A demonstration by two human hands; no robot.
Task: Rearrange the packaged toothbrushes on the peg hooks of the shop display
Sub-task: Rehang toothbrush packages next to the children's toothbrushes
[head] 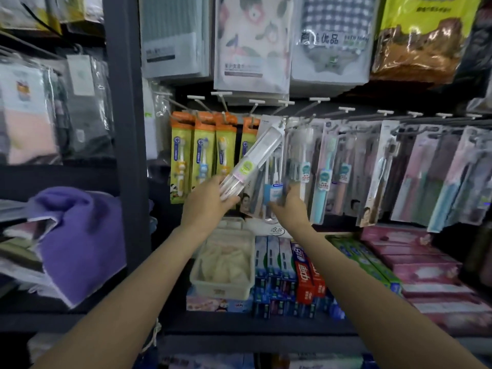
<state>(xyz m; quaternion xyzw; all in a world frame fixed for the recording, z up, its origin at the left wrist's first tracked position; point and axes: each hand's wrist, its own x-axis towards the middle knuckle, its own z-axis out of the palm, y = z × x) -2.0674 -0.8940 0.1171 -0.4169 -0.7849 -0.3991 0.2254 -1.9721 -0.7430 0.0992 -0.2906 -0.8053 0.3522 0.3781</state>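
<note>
left hand is gripping the white toothbrush pack by its base, tilting it so its top is meeting the peg hook | right hand is pinching the hanging packs right of that hook, seemingly steadying them | likely threading on or off

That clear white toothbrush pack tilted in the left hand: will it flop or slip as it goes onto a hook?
The white toothbrush pack stays straight though the left hand pinches only its bottom end, so probably stiff and light. Its glossy plastic may slide between the fingers.
</note>
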